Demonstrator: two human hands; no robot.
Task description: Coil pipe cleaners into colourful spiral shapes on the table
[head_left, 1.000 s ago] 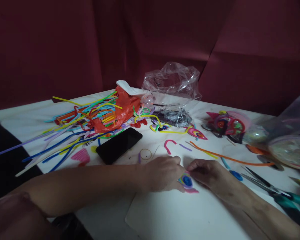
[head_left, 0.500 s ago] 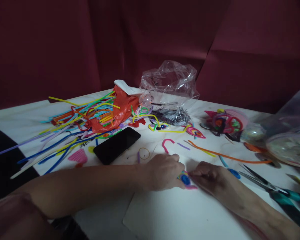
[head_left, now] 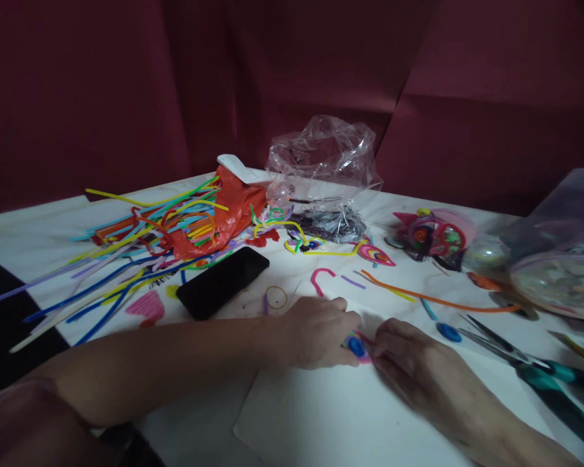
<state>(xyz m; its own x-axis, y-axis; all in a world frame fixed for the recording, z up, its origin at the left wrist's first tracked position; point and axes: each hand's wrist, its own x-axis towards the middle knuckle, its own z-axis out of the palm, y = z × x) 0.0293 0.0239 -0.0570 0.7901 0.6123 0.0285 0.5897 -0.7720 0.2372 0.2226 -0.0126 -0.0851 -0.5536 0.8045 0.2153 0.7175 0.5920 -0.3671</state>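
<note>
Between my hands is a small pipe-cleaner piece with a blue oval centre and a pink strip along its edge. It lies low over a sheet of white paper. My left hand grips it from the left, fingers curled around it. At its right edge, the fingers of my right hand are pinched on the pink strip; their tips are partly hidden. Just beyond my hands lie a bent pink pipe cleaner and a long orange pipe cleaner. Right of my right hand rests a blue oval coil.
Scissors lie half open at right, near a round clear container. A black phone is beyond my left forearm. Behind it, a red bag spills pipe cleaners beside a clear plastic bag. A pink eye-shaped piece lies farther back.
My right hand's fingers have shifted slightly around the piece's right edge, and less of the pink strip shows. My left hand keeps its grip. The whole view has moved a little.
</note>
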